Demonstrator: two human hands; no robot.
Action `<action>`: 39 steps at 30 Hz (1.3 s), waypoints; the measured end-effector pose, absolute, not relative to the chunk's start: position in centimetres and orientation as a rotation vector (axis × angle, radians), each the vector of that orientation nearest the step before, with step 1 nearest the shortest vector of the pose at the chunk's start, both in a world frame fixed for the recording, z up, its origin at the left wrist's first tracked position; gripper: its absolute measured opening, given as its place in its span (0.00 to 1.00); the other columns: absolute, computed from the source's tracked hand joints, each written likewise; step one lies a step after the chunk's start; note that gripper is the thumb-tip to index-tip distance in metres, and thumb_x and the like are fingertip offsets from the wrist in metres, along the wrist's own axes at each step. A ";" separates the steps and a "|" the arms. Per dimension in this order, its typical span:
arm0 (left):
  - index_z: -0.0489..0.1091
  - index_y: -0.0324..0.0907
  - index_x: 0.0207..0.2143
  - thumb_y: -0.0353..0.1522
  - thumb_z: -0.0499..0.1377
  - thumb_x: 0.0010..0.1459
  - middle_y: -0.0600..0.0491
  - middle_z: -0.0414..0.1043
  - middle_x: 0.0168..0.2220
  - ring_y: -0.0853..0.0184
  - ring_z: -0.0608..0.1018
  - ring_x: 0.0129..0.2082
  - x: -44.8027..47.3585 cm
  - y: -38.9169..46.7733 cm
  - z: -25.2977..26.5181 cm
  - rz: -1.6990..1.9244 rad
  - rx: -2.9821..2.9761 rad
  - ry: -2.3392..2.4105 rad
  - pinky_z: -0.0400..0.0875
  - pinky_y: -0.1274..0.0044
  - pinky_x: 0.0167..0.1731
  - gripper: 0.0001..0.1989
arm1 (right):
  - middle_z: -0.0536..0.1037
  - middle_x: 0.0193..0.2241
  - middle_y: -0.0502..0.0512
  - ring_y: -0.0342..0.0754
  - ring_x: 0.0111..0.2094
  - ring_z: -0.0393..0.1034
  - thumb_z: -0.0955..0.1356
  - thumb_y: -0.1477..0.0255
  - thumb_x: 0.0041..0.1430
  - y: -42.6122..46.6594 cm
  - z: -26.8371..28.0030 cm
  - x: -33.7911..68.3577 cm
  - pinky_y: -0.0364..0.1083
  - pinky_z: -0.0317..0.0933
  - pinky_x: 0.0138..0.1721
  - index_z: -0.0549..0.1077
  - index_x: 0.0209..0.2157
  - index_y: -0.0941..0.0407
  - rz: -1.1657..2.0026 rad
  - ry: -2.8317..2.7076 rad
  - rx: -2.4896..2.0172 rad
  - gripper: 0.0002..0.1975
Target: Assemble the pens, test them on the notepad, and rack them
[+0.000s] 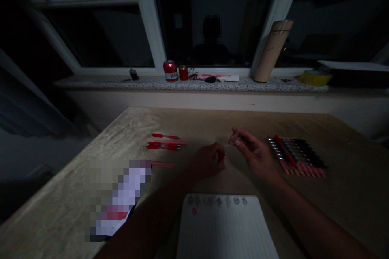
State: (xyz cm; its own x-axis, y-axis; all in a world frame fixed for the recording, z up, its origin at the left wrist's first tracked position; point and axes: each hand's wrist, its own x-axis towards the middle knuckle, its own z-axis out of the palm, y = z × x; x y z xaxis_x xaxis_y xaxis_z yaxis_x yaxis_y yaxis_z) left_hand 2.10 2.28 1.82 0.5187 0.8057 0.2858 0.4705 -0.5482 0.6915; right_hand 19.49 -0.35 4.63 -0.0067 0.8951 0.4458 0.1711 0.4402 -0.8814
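Observation:
My left hand [209, 160] is closed, fingers curled around a small red pen part [223, 156] that is mostly hidden. Just to its right, my right hand [253, 149] pinches a thin, clear, tube-like piece [233, 136]; dim light and blur keep its exact kind from showing. A faint pale line spans the small gap between the two hands. Below them lies a lined notebook [225, 230] with dark doodles along its top and one red mark. Left of my left hand lie several red pens [164, 145].
At right, a row of black and pink pens [299, 156] has a red pen [285, 149] across it. A blurred-out object [121, 198] lies left. The windowsill [146, 84] holds a red can [170, 71], a small red jar [183, 73], a tall cylinder [272, 52] and yellow tape [315, 78].

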 end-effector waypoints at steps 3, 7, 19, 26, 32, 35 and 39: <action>0.65 0.41 0.32 0.28 0.58 0.44 0.59 0.67 0.24 0.75 0.66 0.23 2.0 2.3 1.8 0.805 2.226 1.021 0.58 0.82 0.24 0.09 | 0.76 0.38 0.56 0.49 0.42 0.70 0.66 0.64 0.57 -0.4 4.5 19.4 0.49 0.65 0.45 0.70 0.45 0.53 0.792 -1.474 -0.998 0.14; 0.65 0.41 0.32 0.29 0.57 0.45 0.59 0.65 0.23 0.75 0.65 0.22 1.8 2.3 1.8 0.794 2.249 0.999 0.58 0.82 0.25 0.09 | 0.76 0.42 0.57 0.48 0.42 0.71 0.67 0.65 0.57 -0.2 3.9 19.4 0.49 0.64 0.46 0.71 0.43 0.54 0.809 -1.477 -1.004 0.13; 0.66 0.41 0.33 0.28 0.57 0.45 0.58 0.67 0.25 0.74 0.67 0.23 2.0 2.3 1.7 0.810 2.292 1.027 0.59 0.82 0.26 0.09 | 0.76 0.39 0.56 0.48 0.41 0.70 0.67 0.65 0.56 -0.2 3.6 19.2 0.48 0.63 0.45 0.72 0.38 0.54 0.821 -1.509 -0.997 0.09; 0.67 0.40 0.30 0.29 0.55 0.47 0.56 0.69 0.28 0.73 0.68 0.26 2.1 2.1 2.5 0.709 2.426 1.010 0.60 0.82 0.28 0.05 | 0.72 0.31 0.52 0.45 0.34 0.66 0.69 0.67 0.54 0.0 3.3 19.3 0.45 0.62 0.39 0.69 0.35 0.54 0.810 -1.482 -1.008 0.07; 0.68 0.40 0.31 0.32 0.55 0.51 0.55 0.70 0.29 0.73 0.68 0.26 2.1 2.1 2.1 0.753 2.461 0.989 0.60 0.81 0.28 0.05 | 0.69 0.29 0.50 0.43 0.31 0.63 0.70 0.68 0.53 -0.1 3.4 19.2 0.43 0.59 0.35 0.69 0.34 0.54 0.818 -1.469 -1.014 0.07; 0.68 0.40 0.32 0.31 0.55 0.51 0.55 0.71 0.30 0.74 0.68 0.25 2.0 2.2 1.9 0.807 2.443 0.980 0.60 0.82 0.28 0.06 | 0.70 0.31 0.50 0.44 0.33 0.64 0.69 0.68 0.54 -0.2 3.4 19.3 0.44 0.60 0.37 0.69 0.39 0.53 0.822 -1.474 -1.002 0.11; 0.68 0.40 0.31 0.30 0.55 0.50 0.56 0.69 0.27 0.74 0.67 0.24 1.9 2.3 1.9 0.813 2.436 0.960 0.61 0.82 0.28 0.05 | 0.73 0.37 0.54 0.47 0.39 0.67 0.67 0.67 0.57 -0.2 3.4 19.5 0.47 0.60 0.42 0.70 0.45 0.52 0.829 -1.544 -0.990 0.13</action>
State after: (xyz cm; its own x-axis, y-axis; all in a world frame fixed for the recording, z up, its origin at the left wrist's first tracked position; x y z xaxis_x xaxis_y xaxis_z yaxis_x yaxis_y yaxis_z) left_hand 1.92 2.31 1.85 0.5954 0.7132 0.3701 0.4824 -0.6856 0.5452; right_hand 19.51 -0.18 3.45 -0.0820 0.9110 0.4042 0.1661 0.4124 -0.8957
